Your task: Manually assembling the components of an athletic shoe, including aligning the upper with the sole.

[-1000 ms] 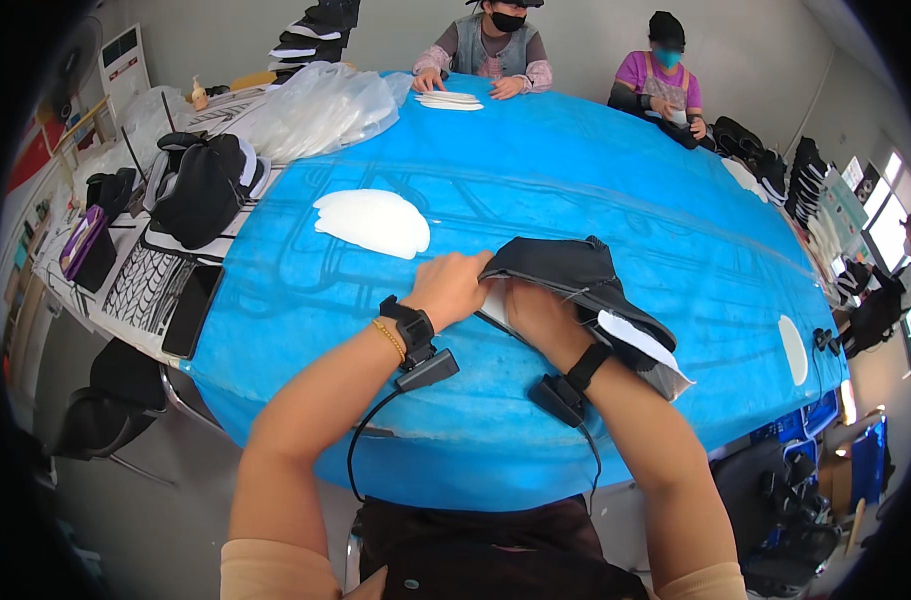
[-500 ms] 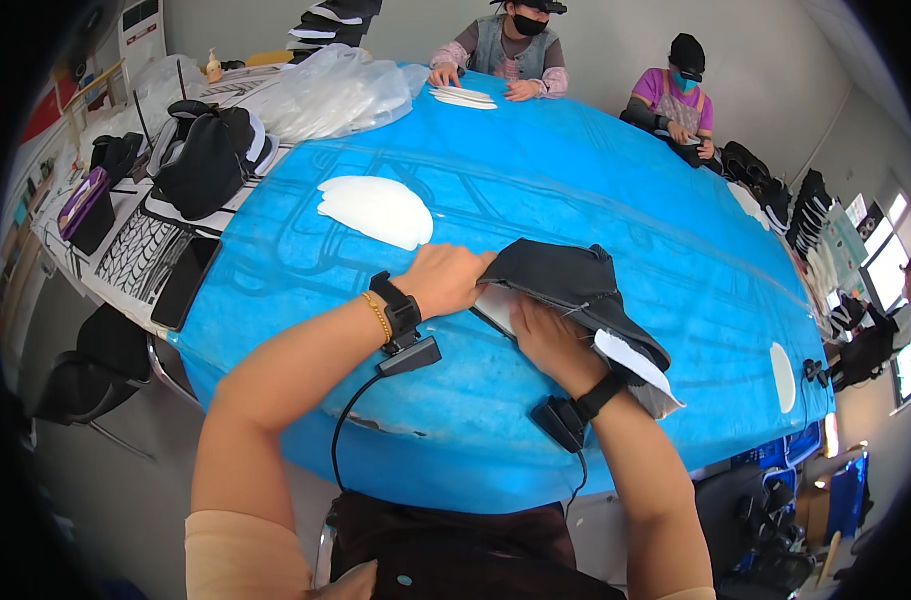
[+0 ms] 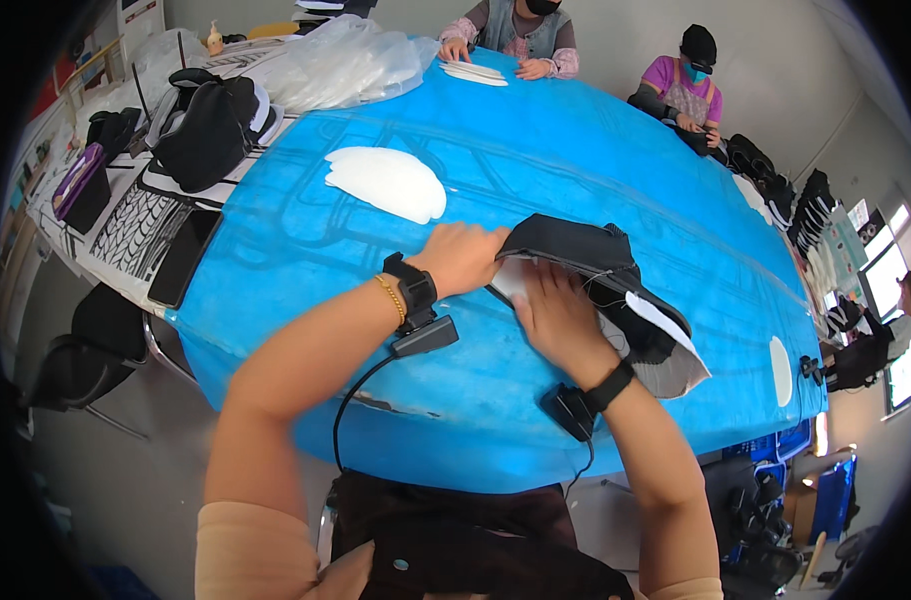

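A black shoe upper [image 3: 567, 240] with a white lining lies tilted over the blue table in front of me. My left hand [image 3: 459, 258] is closed on its left end, the fingertips hidden. Flat against the pale inside, my right hand [image 3: 563, 322] reaches into the opening with its fingers stretched out, the fingertips partly under the black edge. Loose threads show along the seam, and a white-and-grey flap [image 3: 675, 365] sticks out at the right end. Beyond my left hand lies a stack of white, rounded toe-shaped pieces [image 3: 387, 185].
Blue sheeting [image 3: 305, 270] covers the table. A single white piece [image 3: 780, 370] lies by the right edge. At left are a black phone-like slab [image 3: 185, 258], a black bag [image 3: 203, 135] and clear plastic bags [image 3: 350, 65]. Two people work across the table; shoe parts [image 3: 760, 170] line its far right.
The upper and both my hands appear slightly farther right and up. My right hand has slid back a little, so its stretched fingers now show more.
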The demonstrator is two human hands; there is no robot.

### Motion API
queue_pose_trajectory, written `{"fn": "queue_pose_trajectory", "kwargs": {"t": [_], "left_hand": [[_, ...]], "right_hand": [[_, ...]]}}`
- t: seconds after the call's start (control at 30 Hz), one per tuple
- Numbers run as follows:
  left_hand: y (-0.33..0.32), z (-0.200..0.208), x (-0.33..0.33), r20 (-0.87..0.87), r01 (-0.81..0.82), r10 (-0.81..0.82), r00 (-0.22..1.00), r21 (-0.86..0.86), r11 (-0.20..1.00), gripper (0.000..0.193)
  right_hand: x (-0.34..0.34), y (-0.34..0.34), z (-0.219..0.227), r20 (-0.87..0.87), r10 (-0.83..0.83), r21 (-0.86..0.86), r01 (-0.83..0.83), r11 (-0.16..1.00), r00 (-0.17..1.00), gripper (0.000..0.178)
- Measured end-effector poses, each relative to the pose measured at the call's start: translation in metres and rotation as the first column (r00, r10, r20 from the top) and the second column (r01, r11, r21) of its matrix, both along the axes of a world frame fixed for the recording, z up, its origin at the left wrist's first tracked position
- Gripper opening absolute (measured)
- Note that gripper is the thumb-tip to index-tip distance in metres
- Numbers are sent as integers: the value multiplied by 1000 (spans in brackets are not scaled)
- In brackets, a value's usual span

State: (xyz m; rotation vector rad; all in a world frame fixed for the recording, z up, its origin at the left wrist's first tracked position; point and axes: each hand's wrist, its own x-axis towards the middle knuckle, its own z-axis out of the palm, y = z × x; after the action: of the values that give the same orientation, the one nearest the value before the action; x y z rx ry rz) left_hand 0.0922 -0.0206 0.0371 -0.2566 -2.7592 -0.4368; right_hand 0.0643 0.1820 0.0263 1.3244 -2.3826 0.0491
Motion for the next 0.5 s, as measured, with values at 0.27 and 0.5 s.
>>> {"fn": "queue_pose_trajectory", "kwargs": {"t": [0.27, 0.5], "left_hand": [[-6, 5, 4, 89, -59, 33, 995, 300, 952, 38], [-1, 4, -2, 159, -97, 35, 987, 406, 909, 32]], "right_hand": [[38, 14, 13, 183, 95, 102, -115, 988, 978, 63], [38, 9, 16, 175, 159, 29, -167, 986, 972, 63]]}}
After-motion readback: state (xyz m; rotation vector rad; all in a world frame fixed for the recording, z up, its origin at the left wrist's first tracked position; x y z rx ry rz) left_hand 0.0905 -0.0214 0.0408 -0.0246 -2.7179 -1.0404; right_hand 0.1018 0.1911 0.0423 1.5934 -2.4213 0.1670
